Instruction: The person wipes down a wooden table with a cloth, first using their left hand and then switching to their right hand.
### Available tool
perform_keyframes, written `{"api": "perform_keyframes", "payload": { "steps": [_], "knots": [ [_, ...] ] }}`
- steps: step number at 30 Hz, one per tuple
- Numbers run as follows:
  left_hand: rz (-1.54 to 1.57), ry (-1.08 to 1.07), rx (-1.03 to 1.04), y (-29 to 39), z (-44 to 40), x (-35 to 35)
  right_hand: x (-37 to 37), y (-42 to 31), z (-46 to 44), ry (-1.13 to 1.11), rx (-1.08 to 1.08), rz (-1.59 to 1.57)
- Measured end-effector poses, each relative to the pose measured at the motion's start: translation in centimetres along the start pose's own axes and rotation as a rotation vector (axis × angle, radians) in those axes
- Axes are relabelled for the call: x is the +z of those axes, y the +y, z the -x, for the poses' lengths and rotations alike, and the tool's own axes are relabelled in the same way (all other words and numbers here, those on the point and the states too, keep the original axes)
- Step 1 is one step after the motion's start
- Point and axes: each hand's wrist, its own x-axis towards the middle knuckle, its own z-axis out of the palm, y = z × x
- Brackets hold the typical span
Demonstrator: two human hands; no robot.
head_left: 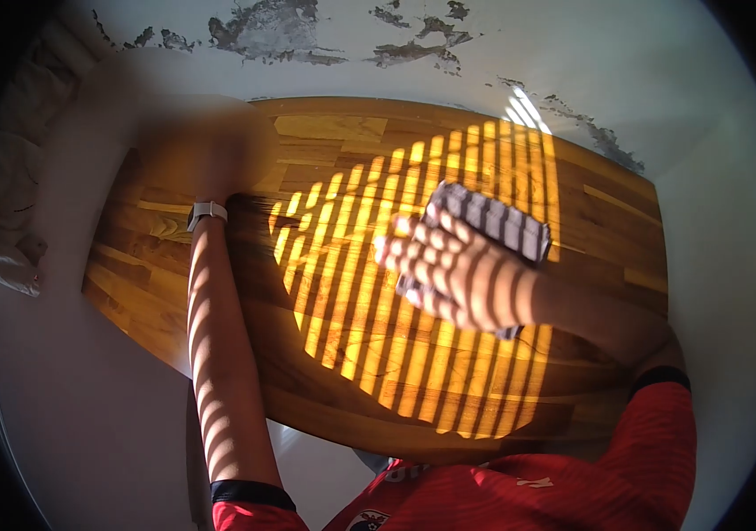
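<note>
My right hand (462,270) lies flat over a folded greyish cloth (506,226), palm down with its fingers stretched out. Parts of the cloth show beyond the hand and below it, and the rest is hidden under the palm. On the left side of the wooden tabletop (351,128), my left hand (219,159) is mostly lost in a blurred patch of the view, so its fingers cannot be made out. A pale-banded watch (208,211) is on the left wrist.
Striped light and shadow fall across the middle of the tabletop and my arms. Behind the far edge stands a white wall (351,75) with peeling paint. Pale fabric (6,195) is at the far left. The table's near edge is close to my body.
</note>
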Motion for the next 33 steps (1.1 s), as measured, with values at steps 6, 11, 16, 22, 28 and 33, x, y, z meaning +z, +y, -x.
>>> {"api": "perform_keyframes", "payload": {
  "steps": [6,11,16,22,28,33],
  "knots": [
    [0.001,0.016,0.051,-1.7,-1.3,1.3,-0.8,2.0,-1.1,-0.136,-0.083,0.025],
    [-0.020,0.007,0.053,-2.0,-1.4,1.4,-2.2,-2.6,-0.2,-0.239,-0.144,-0.027],
    [-0.020,0.016,0.079,-2.5,-1.7,1.8,-2.7,1.3,-1.4,-0.213,-0.050,0.063],
    [-0.035,0.003,0.058,-1.9,-1.5,1.4,-2.4,-3.4,0.0,-0.198,-0.165,-0.067],
    [-0.019,-0.009,0.039,-1.4,-1.1,1.0,-2.3,-0.5,-1.3,-0.150,-0.017,-0.003],
    [-0.016,0.006,0.051,-1.7,-1.2,1.3,-2.2,-2.2,-0.7,-0.211,-0.122,-0.027]
  ]
}}
